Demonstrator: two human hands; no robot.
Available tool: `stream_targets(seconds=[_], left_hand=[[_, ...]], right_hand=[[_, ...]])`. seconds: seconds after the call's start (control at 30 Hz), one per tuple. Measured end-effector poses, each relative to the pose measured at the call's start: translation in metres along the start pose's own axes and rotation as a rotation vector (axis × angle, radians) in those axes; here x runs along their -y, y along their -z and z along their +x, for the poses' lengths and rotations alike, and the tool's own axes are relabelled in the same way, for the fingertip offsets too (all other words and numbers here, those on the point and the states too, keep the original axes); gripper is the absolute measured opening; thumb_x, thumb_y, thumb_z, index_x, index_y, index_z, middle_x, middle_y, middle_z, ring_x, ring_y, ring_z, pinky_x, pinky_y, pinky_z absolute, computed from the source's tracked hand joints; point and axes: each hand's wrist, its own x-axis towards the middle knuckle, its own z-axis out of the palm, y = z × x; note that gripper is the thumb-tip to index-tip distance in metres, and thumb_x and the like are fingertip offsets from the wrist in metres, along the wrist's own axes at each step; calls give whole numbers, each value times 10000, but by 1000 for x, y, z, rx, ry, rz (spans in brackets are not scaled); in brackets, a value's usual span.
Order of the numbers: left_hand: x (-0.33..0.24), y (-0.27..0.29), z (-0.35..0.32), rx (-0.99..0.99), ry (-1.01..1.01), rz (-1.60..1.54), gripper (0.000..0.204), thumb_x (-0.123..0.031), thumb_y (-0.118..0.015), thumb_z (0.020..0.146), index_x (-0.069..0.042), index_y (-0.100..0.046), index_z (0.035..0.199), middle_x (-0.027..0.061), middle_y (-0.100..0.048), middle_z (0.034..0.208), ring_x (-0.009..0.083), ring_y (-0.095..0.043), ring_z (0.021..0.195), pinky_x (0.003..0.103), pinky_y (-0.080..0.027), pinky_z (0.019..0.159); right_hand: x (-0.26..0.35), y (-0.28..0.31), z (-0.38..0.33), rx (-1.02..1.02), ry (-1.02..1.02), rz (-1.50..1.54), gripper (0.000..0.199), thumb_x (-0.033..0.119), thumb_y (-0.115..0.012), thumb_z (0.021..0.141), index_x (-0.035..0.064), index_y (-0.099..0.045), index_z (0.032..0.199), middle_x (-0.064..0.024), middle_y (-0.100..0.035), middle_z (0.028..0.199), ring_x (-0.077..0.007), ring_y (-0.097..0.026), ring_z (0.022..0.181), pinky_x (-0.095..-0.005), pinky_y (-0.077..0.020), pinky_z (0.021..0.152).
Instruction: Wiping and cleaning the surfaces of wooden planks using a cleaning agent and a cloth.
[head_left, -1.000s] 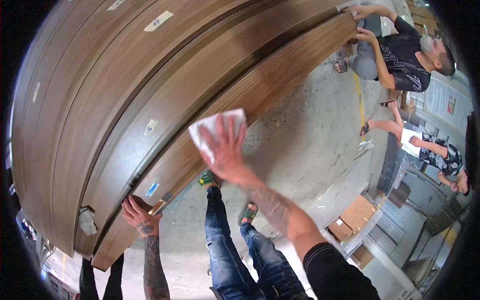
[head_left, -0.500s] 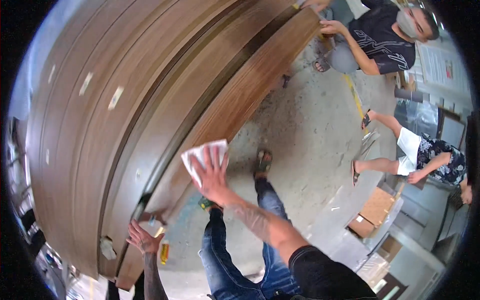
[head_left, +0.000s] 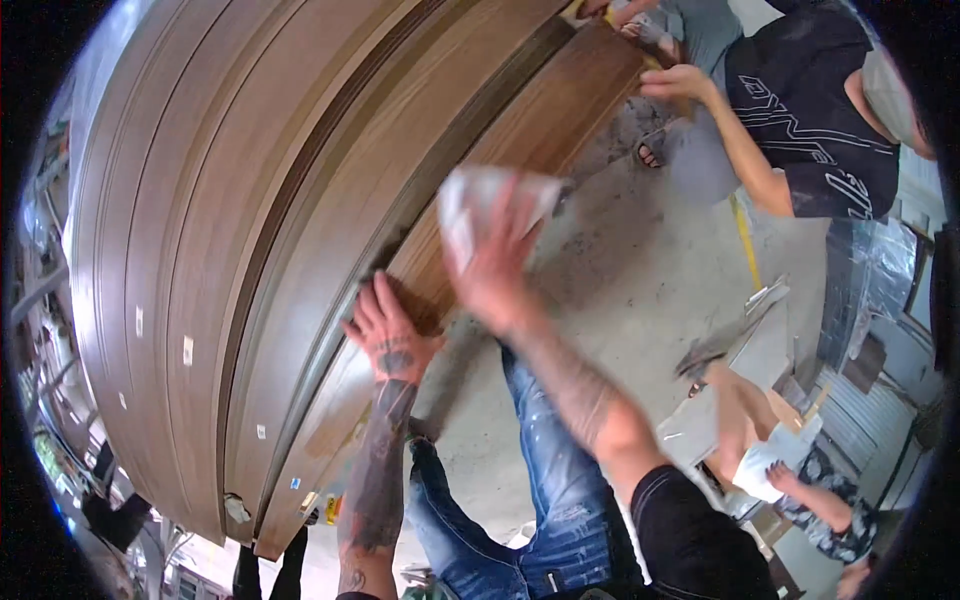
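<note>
Nearest, the left hand (head_left: 388, 330) lies flat, fingers spread, on the near edge of the brown wooden panel (head_left: 520, 140). Just beyond, the right hand (head_left: 495, 265) presses a white cloth (head_left: 480, 200) against it. Wiping looks underway; the panel's far stretch remains, where another person's hand (head_left: 672, 82) steadies it.

Crumpled, perhaps blurred white cloth (head_left: 478, 205) against brown wooden panel (head_left: 520, 140)

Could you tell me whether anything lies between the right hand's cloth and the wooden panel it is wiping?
Nothing visible does. The right hand presses the white cloth against the wooden panel, and the left hand rests flat on the panel lower down, clear of the cloth.
</note>
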Motion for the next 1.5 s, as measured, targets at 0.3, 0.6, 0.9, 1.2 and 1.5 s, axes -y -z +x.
stream_targets(seconds=[0.3,0.6,0.9,1.2,1.5], left_hand=[[-17,-11,10,70,65,107,1482,-383,-992,426,-35,-113,1567,221,-337,1474,424,-379,1328,587,-258,1134],[-12,-10,11,200,164,103,1524,-408,-990,433,-18,-48,1566,234,-269,1513,431,-265,1429,662,-118,1182],[-13,-9,16,203,150,103,1560,-426,-990,446,-9,11,1567,264,-236,1521,456,-216,1443,700,-100,1167],[-11,-14,10,273,233,118,1552,-425,-992,450,8,1,1561,259,-202,1544,459,-185,1456,715,-77,1162],[-6,-15,14,193,166,23,1441,-371,-978,465,-63,-108,1572,246,-261,1532,468,-257,1416,736,-98,1146]], right_hand=[[-105,68,164,-83,51,-300,692,513,-546,949,267,-337,1560,-197,49,1663,-495,-12,1505,-745,-37,1150],[-64,54,59,233,50,-185,743,420,-620,926,189,-318,1565,-321,9,1620,-610,6,1454,-825,-40,1076],[-225,140,279,-194,-28,-76,642,449,-452,1009,169,-304,1567,-335,-101,1602,-573,-68,1463,-739,-147,1124],[-144,88,170,-6,-15,-286,667,379,-504,993,128,-285,1571,-351,35,1601,-630,33,1437,-736,-120,1141],[-248,175,309,-13,690,-369,495,202,-523,1002,48,-449,1467,-187,-425,1531,-369,-360,1440,-462,-276,1185]])
